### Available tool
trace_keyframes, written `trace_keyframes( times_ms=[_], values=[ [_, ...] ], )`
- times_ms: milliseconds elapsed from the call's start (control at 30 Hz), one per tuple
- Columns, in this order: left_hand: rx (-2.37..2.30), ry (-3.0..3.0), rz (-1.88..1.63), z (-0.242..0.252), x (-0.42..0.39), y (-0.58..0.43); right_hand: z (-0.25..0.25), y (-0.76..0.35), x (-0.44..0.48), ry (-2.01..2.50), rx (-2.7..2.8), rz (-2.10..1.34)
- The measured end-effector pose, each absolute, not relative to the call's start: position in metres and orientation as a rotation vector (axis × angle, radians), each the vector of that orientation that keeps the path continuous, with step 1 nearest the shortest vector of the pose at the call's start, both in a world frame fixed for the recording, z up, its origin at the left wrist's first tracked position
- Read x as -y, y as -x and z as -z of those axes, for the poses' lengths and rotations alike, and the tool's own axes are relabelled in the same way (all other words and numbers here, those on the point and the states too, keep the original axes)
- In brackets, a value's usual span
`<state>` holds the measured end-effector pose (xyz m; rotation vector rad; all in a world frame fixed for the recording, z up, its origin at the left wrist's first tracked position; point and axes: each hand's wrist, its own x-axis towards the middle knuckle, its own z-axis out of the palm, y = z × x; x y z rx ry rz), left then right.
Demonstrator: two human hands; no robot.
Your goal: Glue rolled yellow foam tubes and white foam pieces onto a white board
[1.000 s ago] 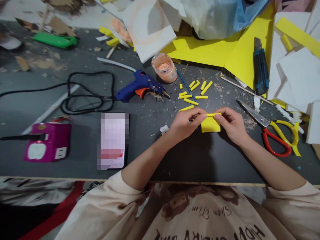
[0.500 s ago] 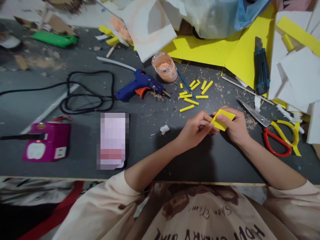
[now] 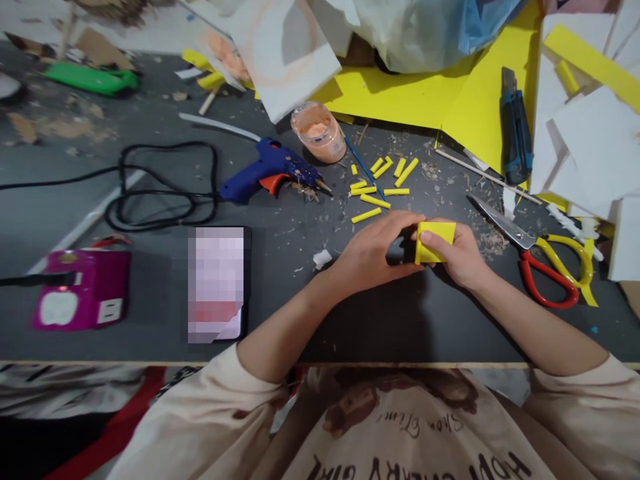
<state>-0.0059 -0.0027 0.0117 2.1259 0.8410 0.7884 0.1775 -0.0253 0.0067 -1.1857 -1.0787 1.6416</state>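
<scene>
Both forearms reach in over the tabletop's front edge (image 3: 360,365), the left forearm (image 3: 285,327) slanting up and inward, the right forearm (image 3: 540,320) leaning in from the other side, so that the hands meet ahead of the chest. The right hand (image 3: 465,257) is closed on a small yellow sheet (image 3: 443,231), its thumb flat across the upper face and its fingers mostly hidden underneath. The left hand (image 3: 370,252) arches in a wide C, forefinger toward the far end and thumb toward the near end of the sheet's left edge, which looks thickened or rolled; whether those fingertips press on it cannot be told. The sheet sits between the two hands, its left edge turned to the left palm. Between the forearms and the front edge spreads a broad patch of dark tabletop (image 3: 370,327), partly in shadow. To the left, a phone (image 3: 217,280) with a blurred screen lies near the left forearm, and a white scrap (image 3: 323,259) rests just beside the left wrist. Just beyond the left hand, small yellow rolls (image 3: 367,215) lie scattered, bounding the far side along with a blue glue gun (image 3: 260,170). On the right, scissors (image 3: 525,241) lie near the right wrist, blades pointing away toward the far side.
</scene>
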Motion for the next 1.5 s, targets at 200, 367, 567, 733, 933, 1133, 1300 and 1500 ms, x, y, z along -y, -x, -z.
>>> trace_keyframes(
  times_ms=[200,367,567,733,933,1133,1300,1500],
  values=[
    [-0.795,-2.190,-0.793,-0.013,0.001,0.008,-0.010,-0.175,0.025,1.202,1.093,-1.659],
    [-0.872,-2.264,-0.923,-0.006,0.002,0.008,-0.013,-0.172,0.024,1.268,1.085,-1.601],
    [-0.927,-2.417,-0.904,-0.003,0.002,0.008,-0.022,-0.168,0.024,1.443,1.177,-1.450],
    [-0.996,-2.468,-0.784,-0.004,0.002,0.008,-0.021,-0.166,0.024,1.500,1.185,-1.394],
    [-0.968,-2.520,-0.909,-0.002,0.003,0.007,-0.020,-0.166,0.023,1.479,1.177,-1.419],
    [-0.907,-2.443,-0.963,0.001,0.003,0.006,-0.015,-0.170,0.023,1.393,1.211,-1.446],
    [-0.847,-2.346,-0.934,-0.001,0.003,0.007,-0.013,-0.173,0.024,1.270,1.175,-1.586],
    [-0.853,-2.329,-0.903,-0.005,0.003,0.007,-0.017,-0.173,0.024,1.216,1.162,-1.749]
  ],
)
